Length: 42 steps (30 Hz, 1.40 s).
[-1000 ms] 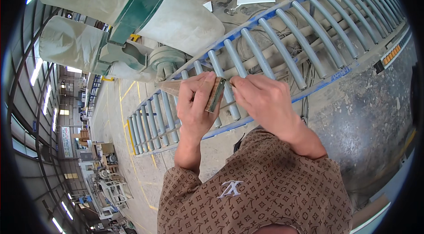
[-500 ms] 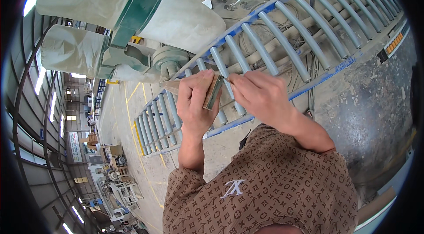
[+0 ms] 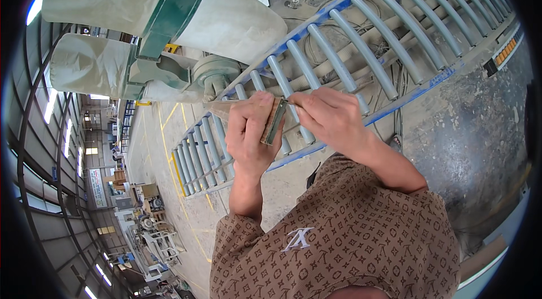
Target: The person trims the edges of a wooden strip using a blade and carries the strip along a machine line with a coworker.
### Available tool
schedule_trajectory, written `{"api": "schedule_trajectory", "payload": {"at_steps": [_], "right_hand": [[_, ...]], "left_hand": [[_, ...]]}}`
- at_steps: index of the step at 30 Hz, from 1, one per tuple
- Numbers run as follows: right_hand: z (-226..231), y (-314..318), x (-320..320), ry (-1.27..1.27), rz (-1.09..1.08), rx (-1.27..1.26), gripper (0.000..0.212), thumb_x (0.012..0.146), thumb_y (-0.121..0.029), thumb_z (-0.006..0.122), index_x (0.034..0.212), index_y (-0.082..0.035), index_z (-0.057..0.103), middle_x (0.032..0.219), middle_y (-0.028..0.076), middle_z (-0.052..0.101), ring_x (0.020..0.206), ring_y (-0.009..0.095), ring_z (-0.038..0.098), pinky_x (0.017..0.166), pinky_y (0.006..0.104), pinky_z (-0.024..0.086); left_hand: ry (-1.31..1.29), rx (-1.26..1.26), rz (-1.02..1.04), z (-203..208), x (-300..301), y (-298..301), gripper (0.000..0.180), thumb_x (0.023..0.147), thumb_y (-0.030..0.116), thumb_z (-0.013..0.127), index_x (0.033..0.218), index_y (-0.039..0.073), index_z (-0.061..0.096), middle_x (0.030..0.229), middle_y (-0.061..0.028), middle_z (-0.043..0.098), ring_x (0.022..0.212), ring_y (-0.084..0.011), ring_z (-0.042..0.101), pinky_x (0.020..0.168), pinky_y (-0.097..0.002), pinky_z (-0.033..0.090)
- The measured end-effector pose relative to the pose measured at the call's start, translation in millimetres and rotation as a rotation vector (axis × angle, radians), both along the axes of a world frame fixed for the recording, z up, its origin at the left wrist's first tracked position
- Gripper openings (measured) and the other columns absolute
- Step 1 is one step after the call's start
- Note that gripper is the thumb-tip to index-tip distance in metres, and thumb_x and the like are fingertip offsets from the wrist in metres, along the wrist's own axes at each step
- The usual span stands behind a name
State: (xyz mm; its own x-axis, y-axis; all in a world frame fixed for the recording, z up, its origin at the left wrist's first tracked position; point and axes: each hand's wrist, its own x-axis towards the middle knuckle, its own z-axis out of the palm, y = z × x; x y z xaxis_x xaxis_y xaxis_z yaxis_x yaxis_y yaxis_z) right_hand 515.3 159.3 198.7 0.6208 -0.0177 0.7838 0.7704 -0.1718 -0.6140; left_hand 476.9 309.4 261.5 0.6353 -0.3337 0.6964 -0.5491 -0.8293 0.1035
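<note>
A: What does the left hand (image 3: 251, 138) hold?

B: It is closed around a small flat block (image 3: 274, 122), greenish with a wooden edge. The thumb is on the near face, the fingers behind it.

A: And the right hand (image 3: 333, 118)?

B: Its fingertips are pinched at the upper end of the block, perhaps on something thin; I cannot tell what.

A: How does the block lie?

B: Its long axis runs up and slightly right, between both hands, the right hand touching its top. Behind is a roller conveyor (image 3: 361, 50) with a blue frame.
</note>
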Motion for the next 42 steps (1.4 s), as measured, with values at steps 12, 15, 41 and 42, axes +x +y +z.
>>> {"api": "schedule_trajectory", "payload": {"at_steps": [12,15,41,42], "right_hand": [[-2.0,-30.4,36.6,-0.225,0.157,-0.304,0.015,0.073,-0.013,0.073,0.082,-0.009,0.061,0.067,0.001,0.056,0.060,0.016,0.059,0.045,0.0309,0.047],[-0.7,-30.9,35.1,-0.230,0.161,-0.299,0.015,0.073,-0.012,0.073,0.080,-0.008,0.060,0.065,0.001,0.055,0.059,0.015,0.058,0.044,0.0299,0.046],[-19.4,0.6,-19.1,0.061,0.055,0.017,0.016,0.073,-0.006,0.072,0.085,-0.006,0.061,0.065,0.001,0.058,0.058,0.016,0.058,0.048,0.0296,0.046],[-20.8,0.3,-16.6,0.035,0.057,0.014,0.014,0.074,-0.007,0.071,0.083,-0.007,0.060,0.064,0.001,0.057,0.057,0.016,0.058,0.047,0.0301,0.045]], "left_hand": [[0.009,0.033,-0.008,0.1,-6.0,0.7,0.036,0.068,-0.006,0.076,0.103,-0.001,0.066,0.091,-0.0130,0.065,0.080,-0.0248,0.065,0.072,-0.0306,0.053],[0.042,0.026,-0.029,1.4,-7.0,2.1,0.044,0.064,-0.008,0.076,0.106,-0.004,0.066,0.090,-0.0134,0.062,0.085,-0.0291,0.065,0.079,-0.0374,0.057],[0.042,0.044,0.011,-10.0,-18.4,-1.9,0.041,0.064,-0.008,0.076,0.104,-0.003,0.067,0.092,-0.0131,0.060,0.089,-0.0293,0.065,0.082,-0.0400,0.058],[0.040,0.044,0.013,-10.1,-18.3,-1.6,0.041,0.065,-0.008,0.076,0.104,-0.003,0.067,0.092,-0.0133,0.060,0.089,-0.0293,0.065,0.082,-0.0405,0.059]]}}
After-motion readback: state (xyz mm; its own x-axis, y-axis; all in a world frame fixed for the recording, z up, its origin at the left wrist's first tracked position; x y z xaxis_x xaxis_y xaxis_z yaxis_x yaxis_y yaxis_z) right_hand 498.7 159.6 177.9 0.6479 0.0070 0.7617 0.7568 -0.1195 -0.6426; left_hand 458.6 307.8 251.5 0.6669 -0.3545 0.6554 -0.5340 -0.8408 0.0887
